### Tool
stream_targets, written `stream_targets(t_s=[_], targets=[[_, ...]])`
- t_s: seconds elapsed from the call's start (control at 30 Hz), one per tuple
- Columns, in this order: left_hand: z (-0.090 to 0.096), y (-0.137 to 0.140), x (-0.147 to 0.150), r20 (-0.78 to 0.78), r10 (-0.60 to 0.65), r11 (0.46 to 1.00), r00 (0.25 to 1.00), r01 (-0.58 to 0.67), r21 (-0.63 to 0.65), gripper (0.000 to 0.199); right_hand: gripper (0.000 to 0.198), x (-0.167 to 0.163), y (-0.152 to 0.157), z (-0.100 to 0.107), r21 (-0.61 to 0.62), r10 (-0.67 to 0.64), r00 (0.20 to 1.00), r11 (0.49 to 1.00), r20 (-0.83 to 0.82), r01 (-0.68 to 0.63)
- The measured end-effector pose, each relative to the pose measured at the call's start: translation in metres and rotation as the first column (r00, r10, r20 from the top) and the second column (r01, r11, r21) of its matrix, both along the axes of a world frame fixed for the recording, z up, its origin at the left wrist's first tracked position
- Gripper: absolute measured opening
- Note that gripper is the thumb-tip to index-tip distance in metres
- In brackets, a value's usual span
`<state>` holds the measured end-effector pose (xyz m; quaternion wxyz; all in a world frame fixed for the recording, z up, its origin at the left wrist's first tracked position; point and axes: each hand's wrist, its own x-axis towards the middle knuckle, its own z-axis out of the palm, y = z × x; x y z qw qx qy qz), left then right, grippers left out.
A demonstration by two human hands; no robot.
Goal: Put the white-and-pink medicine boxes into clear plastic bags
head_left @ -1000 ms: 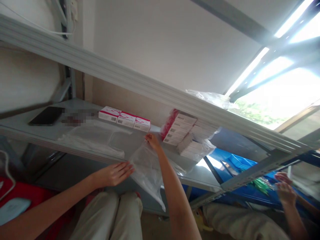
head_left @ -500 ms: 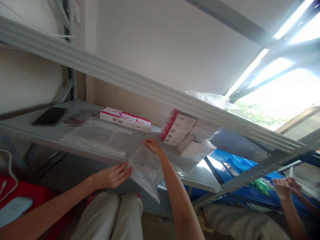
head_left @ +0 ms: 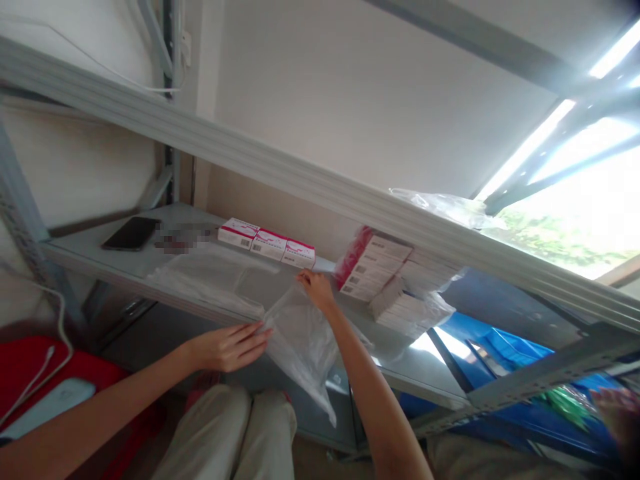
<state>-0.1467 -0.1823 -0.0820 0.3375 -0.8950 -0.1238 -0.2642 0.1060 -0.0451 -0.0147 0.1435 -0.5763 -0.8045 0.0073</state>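
A clear plastic bag (head_left: 305, 340) hangs over the front edge of the shelf between my hands. My left hand (head_left: 233, 347) pinches its left edge, the fingers stretched along it and the thumb hidden. With closed fingers, my right hand (head_left: 316, 287) grips the bag's upper corner just above the shelf. Behind that hand stands a row of three small white and pink boxes (head_left: 270, 244). To its right, more such boxes (head_left: 375, 263) are packed in clear film. Other flat clear bags (head_left: 205, 277) lie on the shelf to the left.
A dark phone (head_left: 131, 233) lies at the shelf's left end. The upper shelf beam (head_left: 280, 167) crosses above my hands. On the lower left, a pale device (head_left: 55, 407) with a cable rests on a red surface. Another person's hand (head_left: 617, 407) is near blue bins (head_left: 515, 347) on the right.
The whole view has shifted, so the shelf sits further right. Both my hands keep hold of the bag, which looks a little more spread. The other person's hand has moved toward the right edge.
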Motion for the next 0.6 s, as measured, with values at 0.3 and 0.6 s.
stream_targets(t_s=[0.3,0.6], targets=[[0.014,0.012,-0.056,0.090,0.107,0.994,0.990,-0.107,-0.006,0.026,0.028,-0.084,0.035,0.059,0.066,0.189,0.982,0.980,-0.001,-0.188],[0.011,0.030,-0.149,0.132,0.374,0.926,0.918,-0.378,0.006,0.040,0.034,-0.216,0.087,0.047,0.066,0.340,0.940,0.938,0.023,-0.340]])
